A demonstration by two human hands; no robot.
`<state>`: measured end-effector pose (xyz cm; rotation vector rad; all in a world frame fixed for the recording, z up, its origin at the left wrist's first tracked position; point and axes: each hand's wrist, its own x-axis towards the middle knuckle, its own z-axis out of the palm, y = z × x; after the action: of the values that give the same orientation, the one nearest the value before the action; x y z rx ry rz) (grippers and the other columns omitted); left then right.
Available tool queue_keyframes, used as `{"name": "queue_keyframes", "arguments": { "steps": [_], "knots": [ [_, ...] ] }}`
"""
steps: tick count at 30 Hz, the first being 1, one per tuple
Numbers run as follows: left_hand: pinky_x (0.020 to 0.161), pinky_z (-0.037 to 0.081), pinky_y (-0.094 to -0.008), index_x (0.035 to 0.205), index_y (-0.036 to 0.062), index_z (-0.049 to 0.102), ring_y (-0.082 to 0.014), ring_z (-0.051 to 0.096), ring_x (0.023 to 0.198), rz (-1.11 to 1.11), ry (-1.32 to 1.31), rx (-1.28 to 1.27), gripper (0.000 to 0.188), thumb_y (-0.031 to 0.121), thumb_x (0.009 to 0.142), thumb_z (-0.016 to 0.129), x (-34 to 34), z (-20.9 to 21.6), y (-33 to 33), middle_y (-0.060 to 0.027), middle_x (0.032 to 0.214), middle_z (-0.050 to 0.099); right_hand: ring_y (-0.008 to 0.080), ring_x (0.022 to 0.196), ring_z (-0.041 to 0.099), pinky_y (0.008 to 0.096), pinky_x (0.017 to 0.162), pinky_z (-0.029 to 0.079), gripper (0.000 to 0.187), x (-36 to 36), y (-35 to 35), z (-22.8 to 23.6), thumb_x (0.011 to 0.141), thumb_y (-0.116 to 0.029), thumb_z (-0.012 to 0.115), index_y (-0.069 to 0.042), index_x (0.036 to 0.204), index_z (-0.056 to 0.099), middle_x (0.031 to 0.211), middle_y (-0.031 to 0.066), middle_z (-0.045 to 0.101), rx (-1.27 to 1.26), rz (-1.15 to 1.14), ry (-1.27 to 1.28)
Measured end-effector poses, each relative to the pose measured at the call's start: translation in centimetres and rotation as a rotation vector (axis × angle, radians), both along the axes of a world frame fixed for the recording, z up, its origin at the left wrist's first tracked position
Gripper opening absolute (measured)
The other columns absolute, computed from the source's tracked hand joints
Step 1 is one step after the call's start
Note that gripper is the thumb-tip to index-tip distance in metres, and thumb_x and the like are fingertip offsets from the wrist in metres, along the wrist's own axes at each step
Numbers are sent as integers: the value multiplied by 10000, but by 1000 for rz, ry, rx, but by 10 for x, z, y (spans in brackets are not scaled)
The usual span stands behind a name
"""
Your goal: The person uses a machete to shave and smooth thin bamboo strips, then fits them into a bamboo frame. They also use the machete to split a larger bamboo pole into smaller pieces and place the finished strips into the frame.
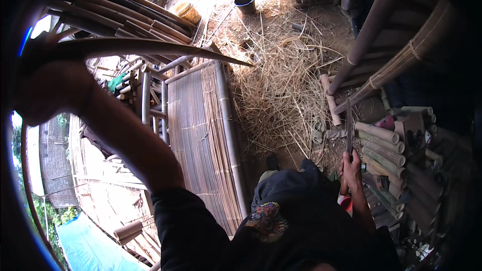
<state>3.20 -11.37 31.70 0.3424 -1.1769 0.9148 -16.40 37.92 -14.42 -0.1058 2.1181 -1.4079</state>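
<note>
My left hand [52,88] is raised close at the far left, in deep shadow, closed round one end of a long curved bamboo strip [135,46]. The strip reaches rightward and narrows to a tip above the straw-covered ground. At the lower right my right hand [351,166] is wrapped round the handle of a knife [349,128]. Its long narrow blade points away from me. Between my arms stands a low bamboo bench [193,135] with a slatted top, nearest to my left forearm. A red thing [345,202] shows partly behind my right wrist.
Loose bamboo shavings [281,80] cover the ground ahead. A black bucket [245,3] stands at the far side. Bamboo poles [125,12] are stacked at the upper left, and cut bamboo lengths [379,145] lie on the right. A slanting bamboo frame [369,35] rises at the upper right.
</note>
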Motion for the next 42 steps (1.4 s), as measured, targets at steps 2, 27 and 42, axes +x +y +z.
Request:
{"name": "queue_keyframes", "arguments": {
  "steps": [2,27,42],
  "knots": [
    [395,446,-268,564,103,534,-146,551,403,-757,9,204,550,483,948,432,-65,-34,39,-2,522,572,90,431,490,240,356,390,189,11,7,0,984,-250,505,-82,911,461,612,-6,476,36,11,17],
    [833,559,-298,1072,5,507,-167,652,962,-1189,-631,943,309,-67,823,677,-112,-156,134,-69,1012,585,111,508,517,296,469,409,180,-3,-132,275,965,-173,540,-8,1035,543,613,48,513,-626,546,647],
    [791,570,-277,1075,-20,558,-154,668,920,-1143,-684,909,320,-85,792,694,-115,-167,168,-90,996,641,248,575,611,351,539,464,196,-2,-125,276,950,-177,558,7,1015,549,683,142,584,-593,606,671]
  ]
}}
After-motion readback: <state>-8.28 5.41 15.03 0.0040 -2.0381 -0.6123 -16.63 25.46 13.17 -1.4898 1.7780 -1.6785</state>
